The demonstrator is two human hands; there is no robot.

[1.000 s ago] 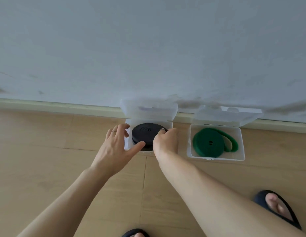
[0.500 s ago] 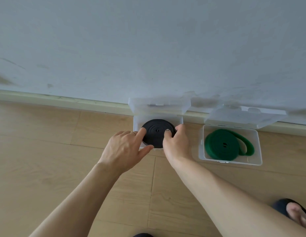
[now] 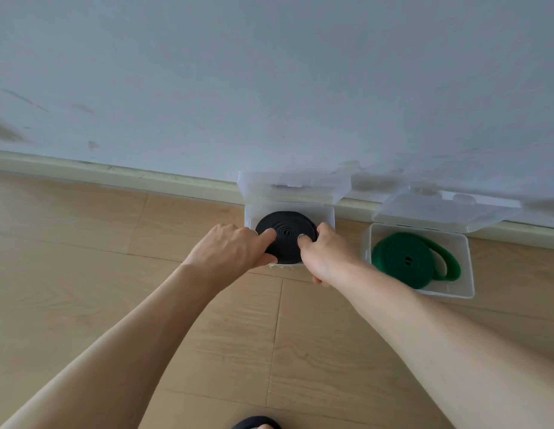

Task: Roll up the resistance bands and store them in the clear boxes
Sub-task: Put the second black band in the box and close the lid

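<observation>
**Desk:** What sits at the centre of the frame?

**Photographer:** A person's two bare hands meet over a clear box [image 3: 328, 213] on a wooden floor [image 3: 83, 274], hard against the skirting board [image 3: 114, 174] of a scuffed white wall [image 3: 269, 88]. A black resistance band [image 3: 286, 235], coiled into a flat disc, lies inside that box. The box's lid [image 3: 294, 187] stands open, leaning back on the wall.

**Desk:** And the hands?

**Photographer:** The left hand [image 3: 229, 250] has its index finger laid out on top of the coil, thumb curled at the near edge, the other fingers folded under. The right hand [image 3: 323, 258] presses a fingertip onto the coil and curls around its right side. Both are bearing on the band; how firmly, I cannot tell.

**Desk:** What is around them?

**Photographer:** Just to the right, apart from the first box, a second clear box [image 3: 467, 267] holds a green resistance band [image 3: 412, 260], rolled, with one loose loop bulging at its right. Its lid [image 3: 446, 212] is also tipped back against the wall. The hands hide the near rim of the black band's box. A dark slipper [image 3: 254, 422] shows at the bottom edge.
</observation>
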